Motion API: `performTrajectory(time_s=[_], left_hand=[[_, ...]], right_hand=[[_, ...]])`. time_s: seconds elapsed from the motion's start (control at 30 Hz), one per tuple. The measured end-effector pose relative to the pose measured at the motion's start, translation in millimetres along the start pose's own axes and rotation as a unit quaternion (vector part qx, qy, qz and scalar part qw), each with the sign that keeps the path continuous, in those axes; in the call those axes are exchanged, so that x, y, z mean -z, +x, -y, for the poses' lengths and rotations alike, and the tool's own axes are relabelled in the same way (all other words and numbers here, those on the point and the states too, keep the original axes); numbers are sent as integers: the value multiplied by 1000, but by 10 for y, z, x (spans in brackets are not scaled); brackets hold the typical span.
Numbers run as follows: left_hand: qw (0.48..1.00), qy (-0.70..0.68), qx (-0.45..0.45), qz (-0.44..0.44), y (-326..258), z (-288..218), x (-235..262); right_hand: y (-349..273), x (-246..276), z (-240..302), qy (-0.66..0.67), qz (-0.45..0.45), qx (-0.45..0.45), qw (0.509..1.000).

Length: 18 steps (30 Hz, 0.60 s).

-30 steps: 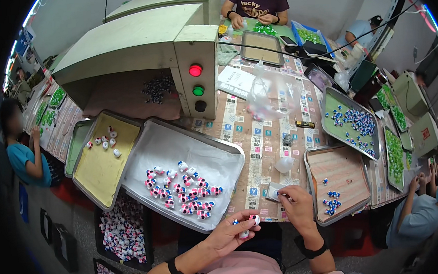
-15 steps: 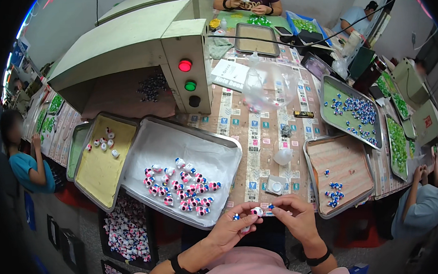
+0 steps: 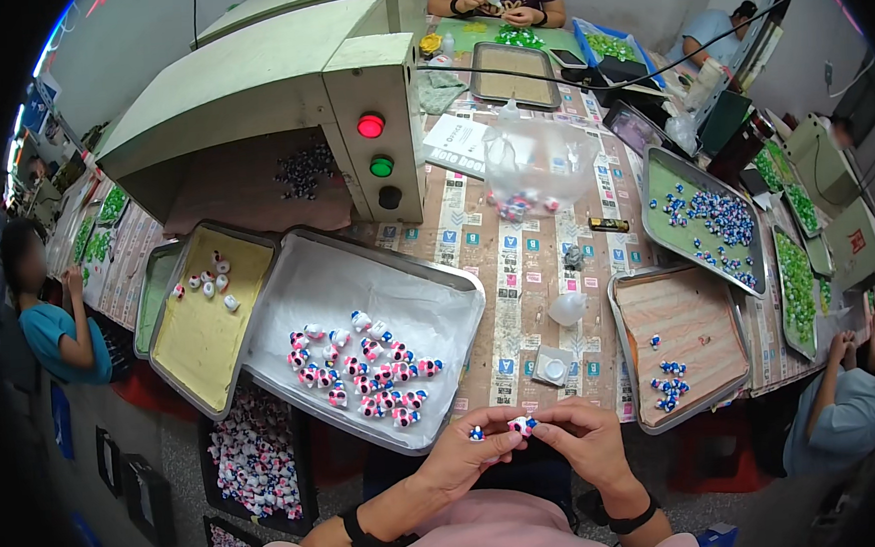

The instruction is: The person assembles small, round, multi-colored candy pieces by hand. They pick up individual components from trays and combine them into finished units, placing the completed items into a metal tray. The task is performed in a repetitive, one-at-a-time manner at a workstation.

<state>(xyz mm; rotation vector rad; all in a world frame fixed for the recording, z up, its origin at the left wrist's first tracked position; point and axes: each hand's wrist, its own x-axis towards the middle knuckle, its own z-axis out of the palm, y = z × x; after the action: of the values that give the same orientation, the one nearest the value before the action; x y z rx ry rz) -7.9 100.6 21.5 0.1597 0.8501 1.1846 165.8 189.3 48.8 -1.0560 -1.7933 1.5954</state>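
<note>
Head view looks down on both hands meeting just off the near edge of the table. The left hand (image 3: 463, 452) and the right hand (image 3: 583, 440) are each pinched on one small white-and-pink toy piece (image 3: 519, 425), fingertips closed around it from either side. The piece seems to lie with its long axis across, left to right, between the two hands, though it is too small to say which end faces where. A small blue bit (image 3: 475, 434) sits at the left fingertips. Just beyond the left hand lies a silver tray (image 3: 288, 283) with a cluster of matching pink-and-white pieces (image 3: 363, 368). Beyond the right hand a brown-lined tray (image 3: 695, 308) holds a few blue-and-white pieces (image 3: 670, 380). A small white cap (image 3: 554, 369) rests on the table between the trays.
</note>
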Motion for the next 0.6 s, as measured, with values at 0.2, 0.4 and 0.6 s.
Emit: performTrajectory(time_s=[0.2,0.4,0.6], left_hand=[[999,35,-5,-1,-19,17,21],[997,67,-33,-5,-49,-54,-14],[992,118,-41,17,-108,-219,-40]], right_hand=[[-26,-23,-6,-2,-2,31,1000],[-4,-49,32,13,-9,54,998],[31,-40,159,30,12,52,998]])
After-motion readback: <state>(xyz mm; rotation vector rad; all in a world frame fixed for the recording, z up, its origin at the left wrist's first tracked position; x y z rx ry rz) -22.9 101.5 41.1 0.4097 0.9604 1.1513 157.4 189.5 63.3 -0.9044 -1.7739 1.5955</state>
